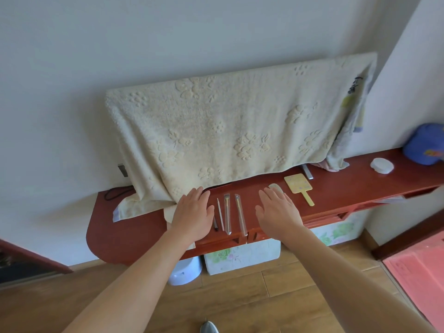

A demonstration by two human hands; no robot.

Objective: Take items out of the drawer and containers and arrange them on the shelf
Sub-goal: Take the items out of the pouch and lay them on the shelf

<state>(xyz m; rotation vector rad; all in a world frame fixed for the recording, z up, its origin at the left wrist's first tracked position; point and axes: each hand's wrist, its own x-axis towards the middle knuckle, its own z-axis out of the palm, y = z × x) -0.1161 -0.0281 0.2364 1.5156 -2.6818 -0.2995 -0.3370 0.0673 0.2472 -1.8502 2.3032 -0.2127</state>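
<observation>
On the red-brown shelf (134,227) lie several thin items in a row: a dark pencil (215,224), a white stick (220,213) and two brushes in clear sleeves (227,212) (240,213). My left hand (193,212) hovers flat, fingers straight, just left of them. My right hand (278,209) is spread flat to their right, partly covering a pale comb (275,187). A yellow hand mirror (299,186) lies further right. Neither hand holds anything.
A cream towel (228,131) drapes over a flat upright object at the back of the shelf. A white round case (382,165) and blue cap (425,145) sit at the right. An open drawer (394,199) shows under the shelf. Floral boxes (240,257) and a white stool (186,270) stand below.
</observation>
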